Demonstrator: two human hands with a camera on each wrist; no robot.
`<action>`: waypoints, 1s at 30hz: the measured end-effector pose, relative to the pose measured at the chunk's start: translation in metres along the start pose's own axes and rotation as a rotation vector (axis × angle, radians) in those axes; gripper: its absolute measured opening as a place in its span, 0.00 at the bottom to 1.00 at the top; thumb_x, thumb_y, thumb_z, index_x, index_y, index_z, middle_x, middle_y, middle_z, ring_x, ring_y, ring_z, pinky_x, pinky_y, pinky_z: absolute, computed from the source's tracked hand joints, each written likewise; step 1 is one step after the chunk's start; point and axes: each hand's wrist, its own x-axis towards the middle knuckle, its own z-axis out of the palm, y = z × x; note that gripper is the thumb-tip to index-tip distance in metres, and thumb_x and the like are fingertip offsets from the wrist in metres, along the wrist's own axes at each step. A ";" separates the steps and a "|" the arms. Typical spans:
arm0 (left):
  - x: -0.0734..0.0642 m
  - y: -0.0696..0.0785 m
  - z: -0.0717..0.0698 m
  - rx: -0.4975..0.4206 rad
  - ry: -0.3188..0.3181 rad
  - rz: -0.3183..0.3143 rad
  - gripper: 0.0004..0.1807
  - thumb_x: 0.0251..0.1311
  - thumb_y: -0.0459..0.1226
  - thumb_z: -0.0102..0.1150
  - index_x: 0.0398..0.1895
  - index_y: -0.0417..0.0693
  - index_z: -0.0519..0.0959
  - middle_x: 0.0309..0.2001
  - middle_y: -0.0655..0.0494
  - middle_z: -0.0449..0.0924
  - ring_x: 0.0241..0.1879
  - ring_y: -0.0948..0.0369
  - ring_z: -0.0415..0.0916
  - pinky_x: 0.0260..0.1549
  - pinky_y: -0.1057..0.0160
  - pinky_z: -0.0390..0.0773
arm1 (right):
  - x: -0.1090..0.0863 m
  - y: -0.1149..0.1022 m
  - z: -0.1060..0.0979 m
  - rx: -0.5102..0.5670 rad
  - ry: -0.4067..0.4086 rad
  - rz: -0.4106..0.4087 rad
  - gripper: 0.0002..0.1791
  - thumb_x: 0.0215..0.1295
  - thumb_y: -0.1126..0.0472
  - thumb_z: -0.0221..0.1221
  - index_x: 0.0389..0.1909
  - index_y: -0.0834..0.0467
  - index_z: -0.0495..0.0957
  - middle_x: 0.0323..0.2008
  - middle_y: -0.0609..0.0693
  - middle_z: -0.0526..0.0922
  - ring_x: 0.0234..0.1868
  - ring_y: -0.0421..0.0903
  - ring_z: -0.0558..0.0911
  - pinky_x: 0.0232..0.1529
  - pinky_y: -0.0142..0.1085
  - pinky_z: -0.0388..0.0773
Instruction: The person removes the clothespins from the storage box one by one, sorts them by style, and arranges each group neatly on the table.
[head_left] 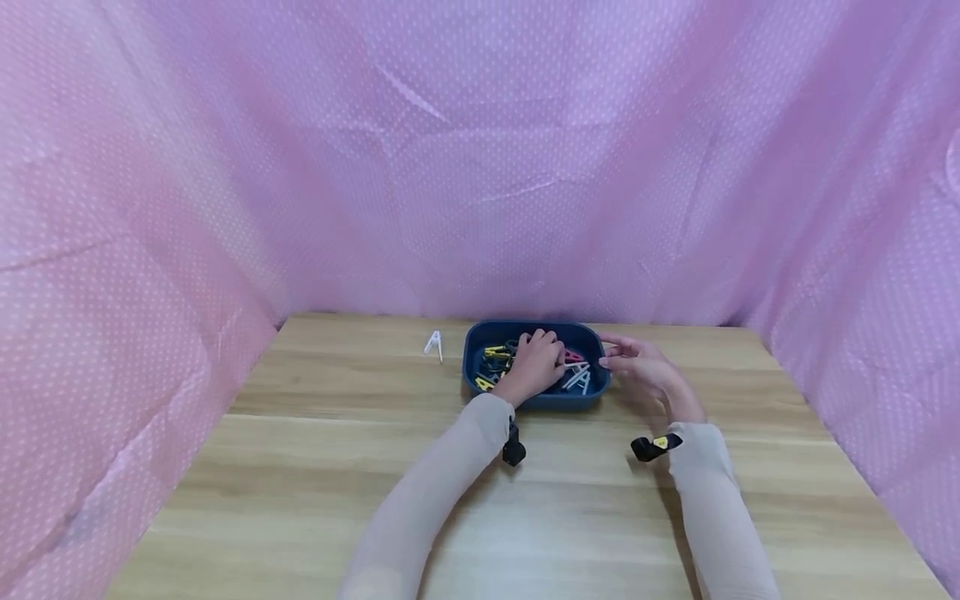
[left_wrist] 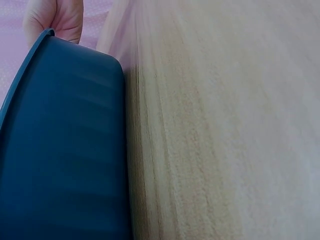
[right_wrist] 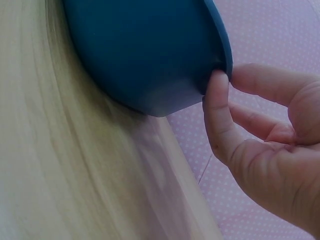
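Note:
A dark blue plastic tub [head_left: 558, 402] stands at the back of the table, with yellow, white, red and dark clothespins in it. My left hand [head_left: 535, 367] reaches over the near rim into the tub, fingers bent down among the clothespins; I cannot tell whether it holds one. White clothespins [head_left: 579, 379] lie just right of that hand, yellow ones [head_left: 485, 382] to its left. At the tub's right end, my right hand [head_left: 647, 367] pinches the rim between thumb and finger. The right wrist view shows this thumb [right_wrist: 217, 95] against the outer wall.
A single white clothespin [head_left: 434, 343] lies on the wooden table [head_left: 337, 475] left of the tub. Pink dotted cloth [head_left: 480, 208] hangs behind the table and along both sides. Each wrist carries a small black camera.

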 end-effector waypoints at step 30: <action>0.001 -0.002 -0.002 -0.060 0.227 -0.039 0.07 0.71 0.45 0.57 0.35 0.54 0.78 0.44 0.61 0.78 0.52 0.60 0.71 0.66 0.50 0.66 | -0.001 -0.002 -0.002 -0.021 -0.020 0.012 0.36 0.73 0.65 0.58 0.77 0.67 0.55 0.45 0.46 0.75 0.39 0.34 0.76 0.38 0.30 0.75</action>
